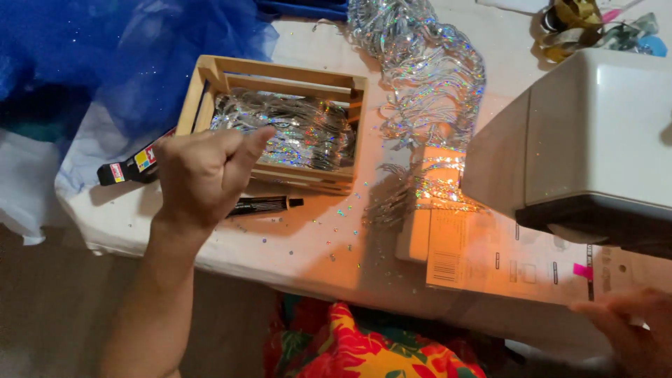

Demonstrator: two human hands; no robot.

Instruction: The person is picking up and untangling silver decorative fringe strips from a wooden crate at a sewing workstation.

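Observation:
My left hand hovers above the table's front left, fingers curled into a loose fist, thumb raised, holding nothing. Just beyond it stands a small wooden crate filled with shiny silver holographic strips. A black glue tube lies on the table under the hand, and a second black tube lies to its left. My right hand rests at the table's front right edge, fingers spread flat, beside a paper sheet.
A long silver tinsel fringe trails from the back towards a white box. A white sewing machine fills the right side. Blue tulle covers the back left. Glitter flecks dot the white table.

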